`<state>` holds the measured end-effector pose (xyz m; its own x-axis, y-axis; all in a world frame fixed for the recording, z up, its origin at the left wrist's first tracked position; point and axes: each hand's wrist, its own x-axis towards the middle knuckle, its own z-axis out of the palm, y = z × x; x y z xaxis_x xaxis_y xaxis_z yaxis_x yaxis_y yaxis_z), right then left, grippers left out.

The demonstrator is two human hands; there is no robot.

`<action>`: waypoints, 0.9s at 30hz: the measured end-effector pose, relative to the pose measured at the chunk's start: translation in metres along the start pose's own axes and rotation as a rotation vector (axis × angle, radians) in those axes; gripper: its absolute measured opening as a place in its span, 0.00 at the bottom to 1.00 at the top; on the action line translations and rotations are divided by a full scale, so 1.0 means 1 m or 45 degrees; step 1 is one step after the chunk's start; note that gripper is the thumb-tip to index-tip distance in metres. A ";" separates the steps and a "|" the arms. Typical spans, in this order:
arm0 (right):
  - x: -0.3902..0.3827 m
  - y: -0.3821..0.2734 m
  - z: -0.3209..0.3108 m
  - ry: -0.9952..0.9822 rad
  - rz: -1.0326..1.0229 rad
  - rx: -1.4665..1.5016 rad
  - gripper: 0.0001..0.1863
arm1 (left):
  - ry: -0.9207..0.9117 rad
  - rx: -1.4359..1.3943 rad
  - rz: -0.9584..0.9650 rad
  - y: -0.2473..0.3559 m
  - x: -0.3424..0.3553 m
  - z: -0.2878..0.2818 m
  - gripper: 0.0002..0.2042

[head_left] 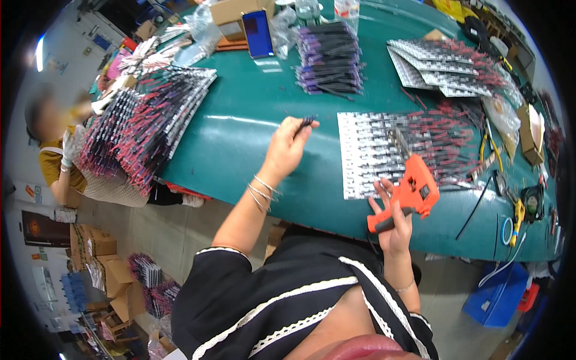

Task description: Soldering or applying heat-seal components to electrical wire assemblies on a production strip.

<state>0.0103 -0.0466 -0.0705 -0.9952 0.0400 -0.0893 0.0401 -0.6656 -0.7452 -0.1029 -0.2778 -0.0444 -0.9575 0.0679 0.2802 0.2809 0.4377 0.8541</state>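
Note:
My left hand [285,150] is closed in a pinch above the green table, left of the sheet. Between its fingertips is a small bunch of short dark tube-like pieces [307,122]. In my right hand [394,225] is an orange heat gun [420,183], gripped by its dark-backed handle. Its metal nozzle [400,142] points up and away over a white sheet [351,157]. Rows of black and red wires [447,141] run across that sheet toward the right. How the nozzle stands over the wires, touching or apart, I cannot tell.
Purple and black wires [329,59] are piled at the back. Stacked sheets of wires lie at the back right [444,75] and left [162,120]. Pliers [492,147] lie to the right. At the far left sits another person in white gloves [68,147]. A blue bin [495,294] stands below the table.

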 end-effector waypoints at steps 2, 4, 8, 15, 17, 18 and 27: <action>-0.001 -0.001 -0.001 -0.011 -0.043 -0.042 0.27 | -0.040 -0.141 0.012 0.000 0.004 0.001 0.06; -0.004 -0.004 -0.002 -0.048 -0.087 -0.010 0.26 | -0.114 -0.209 -0.203 0.003 0.000 0.002 0.06; -0.015 -0.017 -0.010 -0.068 -0.132 -0.125 0.25 | -0.214 0.003 -0.261 0.009 -0.008 0.004 0.07; -0.054 -0.028 -0.030 -0.029 -0.148 -0.345 0.17 | -0.530 0.300 -0.173 0.016 -0.038 0.019 0.07; -0.066 -0.028 -0.032 -0.009 -0.104 -0.398 0.16 | -0.540 0.298 -0.177 0.018 -0.045 0.023 0.07; -0.070 -0.028 -0.031 -0.001 -0.071 -0.448 0.15 | -0.571 0.313 -0.196 0.019 -0.048 0.025 0.07; -0.097 -0.019 -0.030 0.031 0.178 -0.507 0.21 | -0.609 0.243 -0.258 0.012 -0.055 0.039 0.07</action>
<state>0.1087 -0.0159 -0.0674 -0.9756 -0.0092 -0.2195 0.2105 -0.3261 -0.9216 -0.0497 -0.2409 -0.0664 -0.9264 0.3454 -0.1497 0.1140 0.6363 0.7630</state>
